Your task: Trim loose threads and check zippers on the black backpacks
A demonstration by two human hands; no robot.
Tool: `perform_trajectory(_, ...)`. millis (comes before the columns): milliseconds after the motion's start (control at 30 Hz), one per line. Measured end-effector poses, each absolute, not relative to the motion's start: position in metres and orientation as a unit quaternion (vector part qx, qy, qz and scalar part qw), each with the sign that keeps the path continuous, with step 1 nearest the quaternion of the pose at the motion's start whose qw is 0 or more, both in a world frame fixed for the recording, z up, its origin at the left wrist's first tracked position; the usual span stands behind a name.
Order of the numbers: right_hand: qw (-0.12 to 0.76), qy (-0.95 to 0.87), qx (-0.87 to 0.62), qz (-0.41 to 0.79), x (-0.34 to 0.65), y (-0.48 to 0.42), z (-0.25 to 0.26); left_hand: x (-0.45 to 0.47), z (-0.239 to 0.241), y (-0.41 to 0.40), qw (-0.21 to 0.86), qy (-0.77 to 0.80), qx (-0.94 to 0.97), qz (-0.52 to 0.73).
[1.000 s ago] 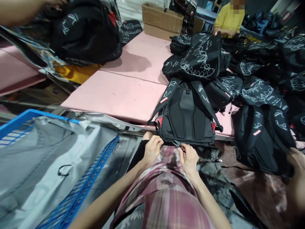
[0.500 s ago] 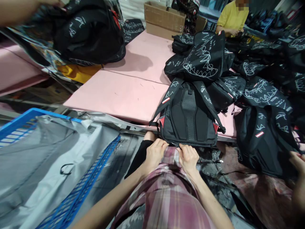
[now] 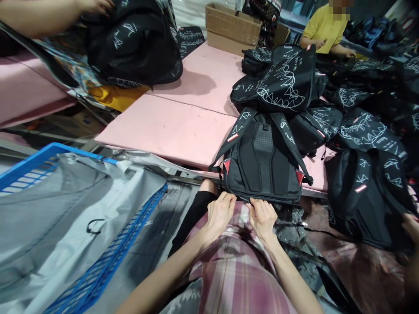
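Adjoining the lower edge of the black backpack (image 3: 262,163) on the bench (image 3: 170,128), left hand (image 3: 221,210) and right hand (image 3: 263,215) are curled, grip indeterminable.

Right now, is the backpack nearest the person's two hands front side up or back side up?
Back side up: the backpack shows its padded panel and both shoulder straps to the camera; its front is hidden.

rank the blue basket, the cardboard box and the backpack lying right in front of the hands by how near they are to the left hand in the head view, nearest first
From the left hand:
1. Backpack: just ahead, slightly to the right.
2. Basket: off to the left.
3. Box: farthest ahead, toward the back of the pink table.
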State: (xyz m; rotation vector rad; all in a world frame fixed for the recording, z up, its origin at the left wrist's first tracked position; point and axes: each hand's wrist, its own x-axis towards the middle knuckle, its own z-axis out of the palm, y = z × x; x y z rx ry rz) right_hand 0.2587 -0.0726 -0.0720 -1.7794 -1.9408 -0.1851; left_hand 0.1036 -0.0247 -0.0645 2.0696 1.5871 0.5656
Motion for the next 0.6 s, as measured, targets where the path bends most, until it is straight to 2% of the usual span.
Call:
perform_trajectory(133,0.256,-0.718,-0.644,-0.073,0.252,-0.067,-0.074,0.103,-0.055,-0.018,0.344,0.562,0.705,0.261)
perform_trajectory(267,0.252,-0.713,-0.65,-0.078,0.249,-0.064,-0.074,0.101,-0.054,-0.013,0.395,0.535,0.685,0.299)
perform_trajectory(400,0.25,-0.697,-0.671,-0.032,0.248,-0.065,-0.068,0.099,-0.064,-0.009,0.462,0.502,0.656,0.323)
perform_trajectory(600,0.209,-0.689,-0.692,-0.059,0.24,-0.064,-0.061,0.102,-0.071,0.002,0.524,0.521,0.61,0.287)
